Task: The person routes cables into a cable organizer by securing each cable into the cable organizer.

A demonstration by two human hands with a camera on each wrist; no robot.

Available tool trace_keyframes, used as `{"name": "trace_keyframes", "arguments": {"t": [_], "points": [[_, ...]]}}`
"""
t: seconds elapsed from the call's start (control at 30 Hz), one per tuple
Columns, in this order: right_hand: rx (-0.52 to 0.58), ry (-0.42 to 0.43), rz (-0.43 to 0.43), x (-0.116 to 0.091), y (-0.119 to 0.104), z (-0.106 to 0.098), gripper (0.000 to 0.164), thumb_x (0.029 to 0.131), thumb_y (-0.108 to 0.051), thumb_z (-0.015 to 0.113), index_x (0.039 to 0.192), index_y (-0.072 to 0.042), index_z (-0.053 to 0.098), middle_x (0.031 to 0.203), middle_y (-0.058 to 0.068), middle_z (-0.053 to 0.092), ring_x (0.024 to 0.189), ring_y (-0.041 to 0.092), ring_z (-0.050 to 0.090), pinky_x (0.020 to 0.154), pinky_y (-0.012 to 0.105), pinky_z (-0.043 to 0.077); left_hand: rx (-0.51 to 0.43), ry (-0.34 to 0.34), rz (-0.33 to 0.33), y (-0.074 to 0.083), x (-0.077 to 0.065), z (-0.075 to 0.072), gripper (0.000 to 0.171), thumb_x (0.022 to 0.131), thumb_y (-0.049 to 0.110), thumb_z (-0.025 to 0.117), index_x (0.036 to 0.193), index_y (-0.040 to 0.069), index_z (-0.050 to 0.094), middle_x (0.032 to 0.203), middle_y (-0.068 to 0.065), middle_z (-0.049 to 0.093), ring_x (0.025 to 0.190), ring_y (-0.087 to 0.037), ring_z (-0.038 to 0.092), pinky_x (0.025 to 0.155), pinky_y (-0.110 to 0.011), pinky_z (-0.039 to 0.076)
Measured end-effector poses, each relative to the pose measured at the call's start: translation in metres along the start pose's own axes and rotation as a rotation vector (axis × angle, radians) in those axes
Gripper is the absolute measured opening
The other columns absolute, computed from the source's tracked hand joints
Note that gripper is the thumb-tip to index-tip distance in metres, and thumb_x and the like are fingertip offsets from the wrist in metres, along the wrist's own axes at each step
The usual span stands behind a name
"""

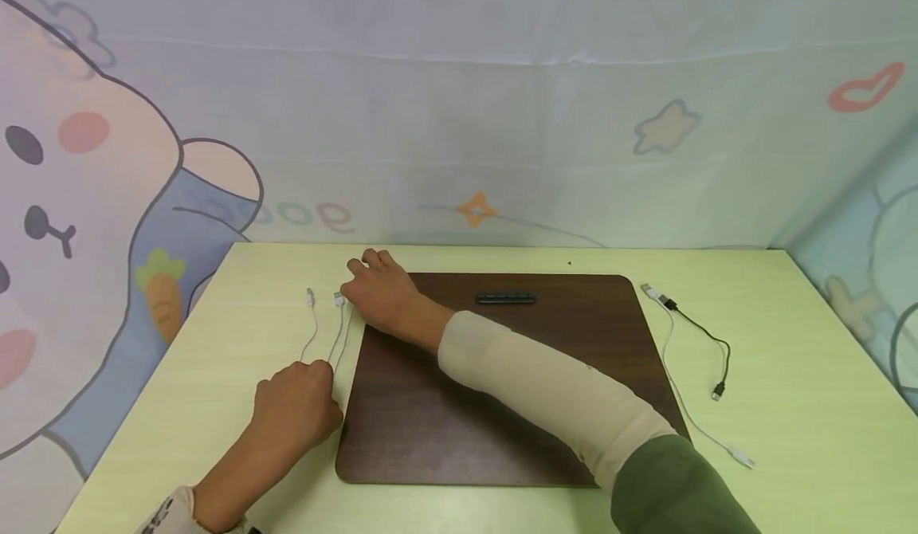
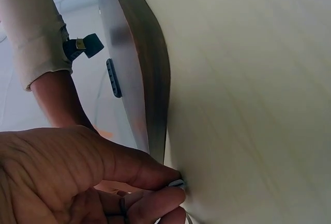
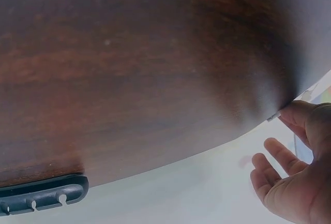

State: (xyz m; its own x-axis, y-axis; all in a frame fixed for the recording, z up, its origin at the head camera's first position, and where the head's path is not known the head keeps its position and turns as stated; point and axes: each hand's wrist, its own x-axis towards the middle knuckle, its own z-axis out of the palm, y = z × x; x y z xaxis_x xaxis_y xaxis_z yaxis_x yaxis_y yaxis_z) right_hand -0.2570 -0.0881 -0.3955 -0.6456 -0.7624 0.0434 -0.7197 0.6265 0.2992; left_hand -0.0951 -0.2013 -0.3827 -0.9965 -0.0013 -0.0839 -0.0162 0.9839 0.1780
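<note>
Now, left hand: our left hand [image 1: 297, 402] is at the left of the desk [image 1: 825, 446], beside the near part of the board's left edge; its fingers are curled, with thumb and forefinger pinching a small pale connector piece [image 2: 177, 183].
Right hand: our right hand [image 1: 383, 291] reaches across to the far left corner of the board; its thumb and forefinger grasp a small greyish-white tip [image 3: 273, 116] right at the board's edge, while the other fingers are bent loosely and spread apart.
White cables at left: we see three slim white cables, the leftmost cable [image 1: 311, 298] and the middle cable [image 1: 339, 300] with their far connectors lying on the desk, the rightmost cable [image 1: 346, 339] running up to our right hand; all three run near to our left hand, and we cannot tell how many it grips.
Board: a dark brown, wood-grained rectangular board with rounded corners [image 1: 430, 430] lies on the desk between the cable groups, under our right forearm.
Strip: a black, slotted cable-holder strip [image 1: 505, 299] sits on the far part of the board, right of our right hand.
Cables at right: a longer white cable [image 1: 740, 457] and a short black cable [image 1: 706, 332] lie right of the board, their far connectors close together.
Backdrop: a pale printed cloth [image 1: 466, 119] hangs behind the desk's far edge.
</note>
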Motion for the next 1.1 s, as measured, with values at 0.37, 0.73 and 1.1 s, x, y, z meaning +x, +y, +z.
{"name": "trace_keyframes", "arguments": {"t": [0.37, 0.73, 1.1], "points": [[-0.034, -0.022, -0.031, -0.004, 0.001, 0.001, 0.031, 0.110, -0.021, 0.052, 0.139, -0.029, 0.056, 0.137, -0.002, 0.056, 0.130, 0.024, 0.049, 0.113, 0.038, 0.040, 0.047, -0.061, -0.072, 0.002, 0.002, -0.002, 0.015, 0.083, 0.015, 0.066, 0.072, 0.006, 0.063, 0.075, -0.017, 0.069, 0.073, -0.038, 0.066, 0.066, -0.059, 0.048], [-0.027, -0.005, -0.020, -0.006, 0.002, 0.007, 0.035, 0.109, -0.019, 0.054, 0.142, -0.028, 0.050, 0.136, -0.002, 0.057, 0.129, 0.026, 0.049, 0.112, 0.043, 0.039, 0.048, -0.056, -0.073, 0.001, 0.000, 0.000, 0.016, 0.086, 0.019, 0.069, 0.084, 0.004, 0.064, 0.084, -0.021, 0.071, 0.079, -0.039, 0.065, 0.070, -0.062, 0.048], [-0.059, 0.045, -0.010, -0.011, 0.006, 0.008, 0.035, 0.109, -0.020, 0.054, 0.142, -0.028, 0.052, 0.138, -0.001, 0.058, 0.142, 0.032, 0.044, 0.115, 0.048, 0.037, 0.028, 0.004, -0.064, 0.004, -0.004, -0.003, 0.017, 0.085, 0.019, 0.068, 0.090, 0.003, 0.066, 0.085, -0.016, 0.065, 0.084, -0.039, 0.059, 0.068, -0.061, 0.047]]}}
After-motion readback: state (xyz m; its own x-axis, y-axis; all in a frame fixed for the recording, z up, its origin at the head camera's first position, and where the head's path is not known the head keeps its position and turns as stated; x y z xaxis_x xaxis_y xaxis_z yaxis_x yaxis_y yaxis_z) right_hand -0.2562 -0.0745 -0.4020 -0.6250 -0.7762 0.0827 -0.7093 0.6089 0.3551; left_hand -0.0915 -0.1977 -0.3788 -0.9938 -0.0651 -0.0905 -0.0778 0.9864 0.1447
